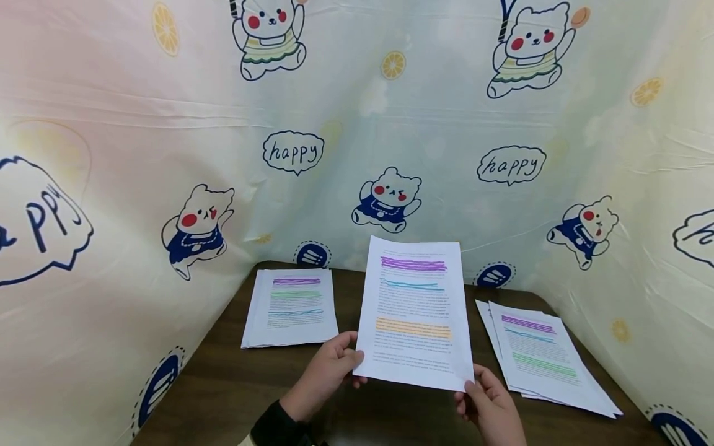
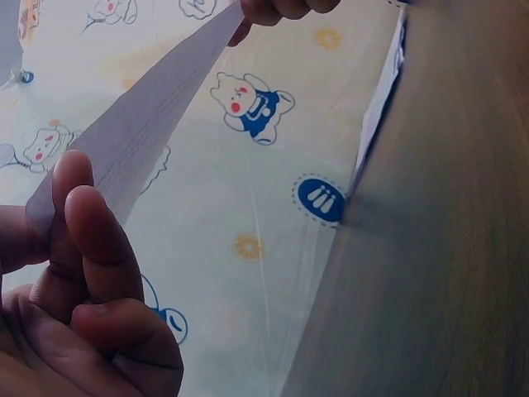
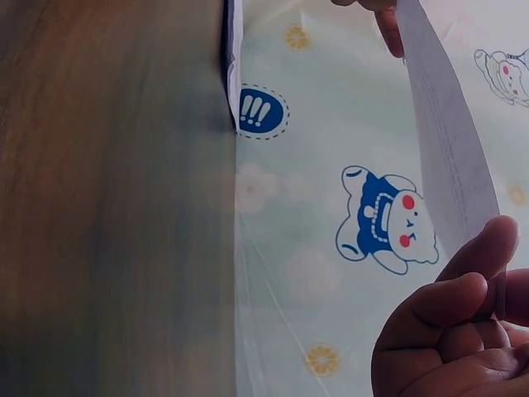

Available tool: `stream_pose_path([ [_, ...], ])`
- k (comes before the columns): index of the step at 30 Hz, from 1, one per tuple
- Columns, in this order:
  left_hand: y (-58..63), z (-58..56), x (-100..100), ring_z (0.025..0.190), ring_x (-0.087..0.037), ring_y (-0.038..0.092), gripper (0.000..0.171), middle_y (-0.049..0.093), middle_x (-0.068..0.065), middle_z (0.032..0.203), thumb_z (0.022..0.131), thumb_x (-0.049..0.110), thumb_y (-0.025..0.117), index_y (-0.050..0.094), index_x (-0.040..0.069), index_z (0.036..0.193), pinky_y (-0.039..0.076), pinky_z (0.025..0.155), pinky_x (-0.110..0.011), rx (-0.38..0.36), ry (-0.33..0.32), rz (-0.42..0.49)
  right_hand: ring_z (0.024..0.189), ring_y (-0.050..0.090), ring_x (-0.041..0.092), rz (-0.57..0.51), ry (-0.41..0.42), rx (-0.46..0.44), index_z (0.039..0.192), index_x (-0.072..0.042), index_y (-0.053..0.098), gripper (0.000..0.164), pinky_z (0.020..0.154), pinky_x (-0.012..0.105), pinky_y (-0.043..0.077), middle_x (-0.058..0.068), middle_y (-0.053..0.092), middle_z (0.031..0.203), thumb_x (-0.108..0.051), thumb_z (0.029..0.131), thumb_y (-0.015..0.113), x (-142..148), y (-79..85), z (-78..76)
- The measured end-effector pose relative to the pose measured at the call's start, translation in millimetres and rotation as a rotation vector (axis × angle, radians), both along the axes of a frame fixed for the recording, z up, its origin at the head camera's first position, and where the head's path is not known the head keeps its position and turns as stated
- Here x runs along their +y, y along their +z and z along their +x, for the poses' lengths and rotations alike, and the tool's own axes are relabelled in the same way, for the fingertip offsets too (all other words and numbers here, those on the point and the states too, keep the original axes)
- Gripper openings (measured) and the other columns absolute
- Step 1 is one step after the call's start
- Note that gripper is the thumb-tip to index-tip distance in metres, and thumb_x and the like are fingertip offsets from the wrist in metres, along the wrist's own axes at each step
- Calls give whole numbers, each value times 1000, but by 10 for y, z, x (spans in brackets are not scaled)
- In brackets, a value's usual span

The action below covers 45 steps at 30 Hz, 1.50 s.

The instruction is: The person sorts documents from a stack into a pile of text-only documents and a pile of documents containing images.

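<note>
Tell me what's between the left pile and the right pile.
In the head view, a sheet shows between the left pile and the right pile, held above the table by the left hand and right hand.

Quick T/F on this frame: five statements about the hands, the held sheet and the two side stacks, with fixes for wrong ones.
1. The left hand and right hand grip one printed sheet. True.
2. That sheet lies flat. False: it is raised above the dark wooden table.
3. Its topmost highlight is orange. False: the purple highlight is topmost.
4. The left paper stack shows green above blue. True.
5. The right paper stack shows green lowest. True.
</note>
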State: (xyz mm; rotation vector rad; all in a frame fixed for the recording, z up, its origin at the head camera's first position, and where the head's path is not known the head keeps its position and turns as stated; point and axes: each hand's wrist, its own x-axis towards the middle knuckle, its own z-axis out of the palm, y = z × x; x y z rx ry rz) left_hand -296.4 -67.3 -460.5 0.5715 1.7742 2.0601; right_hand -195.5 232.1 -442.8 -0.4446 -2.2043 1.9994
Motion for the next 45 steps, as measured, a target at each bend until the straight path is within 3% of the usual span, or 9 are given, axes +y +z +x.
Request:
stream_pose_path([
  [16,17,-3,-13,77,-20,68,39,79,-13,115,109,18,57,54,5,145,57,73,-31,-23,22,-11,71,61,22,-15,17,2,152,2,41,42,66,34,51,7,63,87,-4,110,39,-2,12,22],
  [24,17,-2,-9,76,-19,67,36,78,-14,117,109,17,56,55,3,143,56,71,-31,-1,19,4,72,62,23,-13,11,2,151,2,42,42,66,35,51,7,63,87,-4,110,39,-2,23,23],
  [28,1,-11,-6,76,-20,66,35,79,-12,117,109,18,56,58,4,140,56,73,-32,11,48,-18,72,61,22,-6,3,-2,151,2,41,41,66,34,51,6,63,87,-3,110,38,11,14,26],
  [45,-16,-20,-13,73,-19,61,28,77,-8,100,108,18,58,64,5,132,52,70,-32,18,100,-32,72,62,22,-6,-16,-6,150,2,42,40,66,35,52,7,63,86,-3,111,38,54,-11,18],
])
